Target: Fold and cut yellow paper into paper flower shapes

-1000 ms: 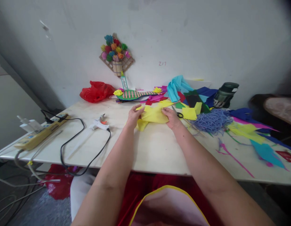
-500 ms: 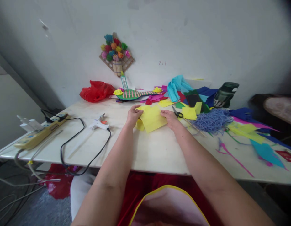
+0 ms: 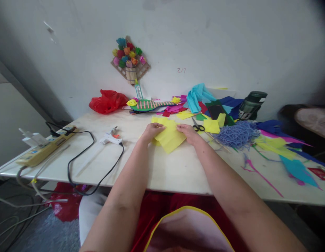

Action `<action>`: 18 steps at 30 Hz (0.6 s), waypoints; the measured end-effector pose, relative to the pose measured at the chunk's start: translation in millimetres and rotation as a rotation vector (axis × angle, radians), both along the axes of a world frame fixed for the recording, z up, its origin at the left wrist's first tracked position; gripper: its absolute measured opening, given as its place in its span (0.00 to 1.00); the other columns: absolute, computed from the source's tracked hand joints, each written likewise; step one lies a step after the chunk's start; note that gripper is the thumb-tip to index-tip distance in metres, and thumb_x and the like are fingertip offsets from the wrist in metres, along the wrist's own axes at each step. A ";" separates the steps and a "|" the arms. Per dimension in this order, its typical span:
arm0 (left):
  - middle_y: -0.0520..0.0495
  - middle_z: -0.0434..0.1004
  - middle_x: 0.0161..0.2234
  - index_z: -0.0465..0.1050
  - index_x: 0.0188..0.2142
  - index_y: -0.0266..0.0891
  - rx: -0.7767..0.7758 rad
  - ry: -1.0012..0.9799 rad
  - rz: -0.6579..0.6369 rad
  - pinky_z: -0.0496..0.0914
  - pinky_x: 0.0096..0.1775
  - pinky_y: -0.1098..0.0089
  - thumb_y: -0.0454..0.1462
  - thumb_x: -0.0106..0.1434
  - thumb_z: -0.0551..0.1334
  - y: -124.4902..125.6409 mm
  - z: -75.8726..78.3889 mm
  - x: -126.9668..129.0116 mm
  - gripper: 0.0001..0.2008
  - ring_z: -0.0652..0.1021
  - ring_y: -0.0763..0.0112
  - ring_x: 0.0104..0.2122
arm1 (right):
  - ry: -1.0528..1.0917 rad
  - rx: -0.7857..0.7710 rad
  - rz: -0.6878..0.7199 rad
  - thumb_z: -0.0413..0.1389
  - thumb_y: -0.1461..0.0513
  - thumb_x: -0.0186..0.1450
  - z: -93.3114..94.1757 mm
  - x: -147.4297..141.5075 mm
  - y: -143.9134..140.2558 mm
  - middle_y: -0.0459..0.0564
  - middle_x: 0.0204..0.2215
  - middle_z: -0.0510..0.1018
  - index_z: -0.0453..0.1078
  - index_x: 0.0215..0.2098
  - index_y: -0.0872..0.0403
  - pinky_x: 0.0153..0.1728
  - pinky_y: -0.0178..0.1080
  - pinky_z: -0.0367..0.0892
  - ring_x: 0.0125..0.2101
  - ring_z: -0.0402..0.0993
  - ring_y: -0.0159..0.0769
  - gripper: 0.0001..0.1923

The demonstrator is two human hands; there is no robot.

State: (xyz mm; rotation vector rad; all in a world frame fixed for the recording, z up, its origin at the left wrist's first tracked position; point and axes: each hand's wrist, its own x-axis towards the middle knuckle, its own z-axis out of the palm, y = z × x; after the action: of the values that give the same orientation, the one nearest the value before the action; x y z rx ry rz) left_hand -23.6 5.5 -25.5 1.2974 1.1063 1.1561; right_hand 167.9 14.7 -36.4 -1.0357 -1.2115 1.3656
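Left hand (image 3: 151, 131) and right hand (image 3: 188, 132), both pinched onto yellow paper (image 3: 170, 135) on table (image 3: 175, 164), scissors (image 3: 197, 126) nearby.

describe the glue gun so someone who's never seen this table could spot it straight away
Start at the pale table against the white wall and look left of the left hand, which rests on the yellow paper. The glue gun lies flat there. It is the only white tool, trailing a black cord off the front edge.

Your body, seen from above: both forearms bare, no sleeves, no rings or watch visible on left hand (image 3: 152, 131) or right hand (image 3: 189, 133); red garment (image 3: 162, 213) below, with yellow-edged pink panel (image 3: 188, 231).
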 end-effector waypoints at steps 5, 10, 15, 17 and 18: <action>0.51 0.69 0.18 0.67 0.23 0.35 0.024 0.110 0.027 0.62 0.21 0.75 0.43 0.39 0.67 1.8 -2.3 -1.6 0.16 0.69 0.77 0.18 | 0.013 -0.012 0.053 0.60 0.62 0.44 -2.9 0.7 0.7 0.46 0.24 0.77 0.70 0.27 0.55 0.29 0.35 0.67 0.25 0.72 0.32 0.11; 0.51 0.70 0.19 0.67 0.24 0.35 0.016 0.074 -0.024 0.63 0.21 0.75 0.43 0.41 0.66 0.8 -2.3 -3.1 0.14 0.70 0.76 0.18 | -0.037 0.002 0.066 0.60 0.62 0.43 -3.3 1.3 0.2 0.45 0.22 0.76 0.70 0.25 0.56 0.28 0.35 0.66 0.23 0.71 0.32 0.10; 0.51 0.70 0.19 0.67 0.24 0.36 -0.050 0.096 -0.082 0.63 0.20 0.74 0.42 0.40 0.67 -1.0 -3.6 -3.6 0.15 0.70 0.75 0.18 | -0.074 -0.002 0.077 0.60 0.61 0.43 -3.3 1.9 0.0 0.45 0.21 0.75 0.69 0.25 0.56 0.28 0.35 0.65 0.23 0.70 0.31 0.11; 0.51 0.69 0.19 0.67 0.23 0.36 -0.049 0.120 -0.074 0.63 0.19 0.74 0.42 0.40 0.67 -1.0 -4.2 -3.8 0.14 0.69 0.75 0.17 | -0.088 0.015 0.076 0.60 0.60 0.43 -4.1 2.4 0.5 0.44 0.21 0.75 0.69 0.25 0.56 0.28 0.35 0.65 0.23 0.70 0.32 0.11; 0.52 0.69 0.18 0.66 0.23 0.37 -0.044 0.124 -0.070 0.63 0.19 0.74 0.42 0.40 0.67 -0.9 -4.5 -3.8 0.14 0.69 0.75 0.16 | -0.093 0.026 0.077 0.60 0.60 0.43 -4.7 2.7 1.0 0.44 0.21 0.75 0.69 0.25 0.56 0.29 0.35 0.64 0.24 0.70 0.31 0.11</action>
State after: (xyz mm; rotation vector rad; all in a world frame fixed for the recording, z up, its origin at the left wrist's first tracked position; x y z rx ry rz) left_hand -27.4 4.6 -29.9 1.3775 1.1605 1.0054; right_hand 170.6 15.7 -41.1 -1.0541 -1.3462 1.3696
